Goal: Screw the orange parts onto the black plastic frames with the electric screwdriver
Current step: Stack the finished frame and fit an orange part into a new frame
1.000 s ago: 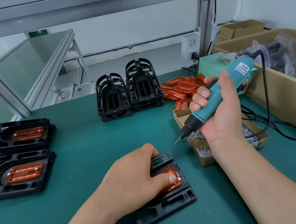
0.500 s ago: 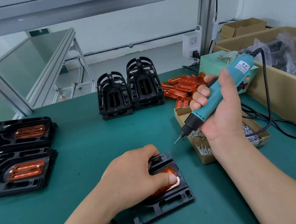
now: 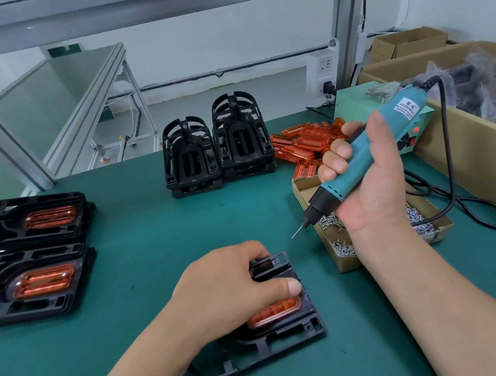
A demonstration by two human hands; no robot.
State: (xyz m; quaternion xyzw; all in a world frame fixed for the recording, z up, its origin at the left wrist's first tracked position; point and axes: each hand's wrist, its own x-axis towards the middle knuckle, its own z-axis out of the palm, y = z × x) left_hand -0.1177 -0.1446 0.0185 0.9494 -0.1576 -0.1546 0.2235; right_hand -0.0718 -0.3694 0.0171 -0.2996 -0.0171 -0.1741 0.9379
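Right now the left hand is gripping the black plastic frame, which is lying flat on the green mat at the near middle. The fingers are curling over its far end, and the thumb is pressing at the upper edge of the orange part. That part is translucent and oblong with rounded corners, and it is sitting in a recess at the frame's centre. The frame itself is glossy and ribbed with open cut-outs. The right hand is wrapping its fingers round the electric screwdriver, a teal barrel with a black nose, a white label and a black cable. Its thin bit is pointing down and left, hanging in the air apart from the frame, just beside the box of screws.
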